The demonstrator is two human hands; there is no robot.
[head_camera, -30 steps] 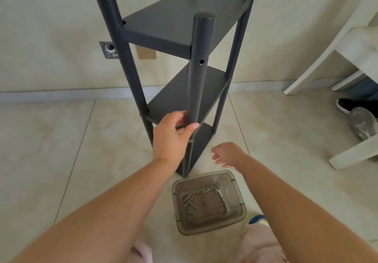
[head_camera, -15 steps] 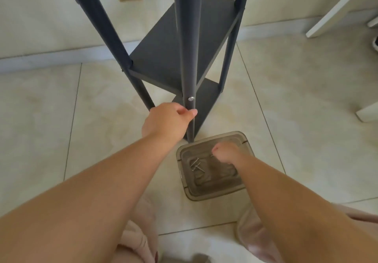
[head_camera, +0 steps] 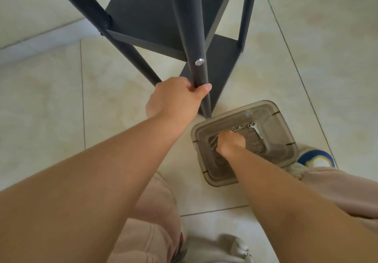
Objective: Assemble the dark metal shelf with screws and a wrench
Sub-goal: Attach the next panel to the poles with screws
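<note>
Fingers of the left hand curl tight around the near round leg of the dark metal shelf, which stands on the shiny pale tile floor. One silver screw sits in that smooth leg above the hand. Half a second ago the right hand hovered over the clear grey plastic box; now it is inside, fingers curled over the small metal screws. I cannot tell if it holds one.

Glossy cream floor tiles meet a pale baseboard at ten o'clock; a blue-and-yellow shoe at four o'clock; beige trousers fill six o'clock.
</note>
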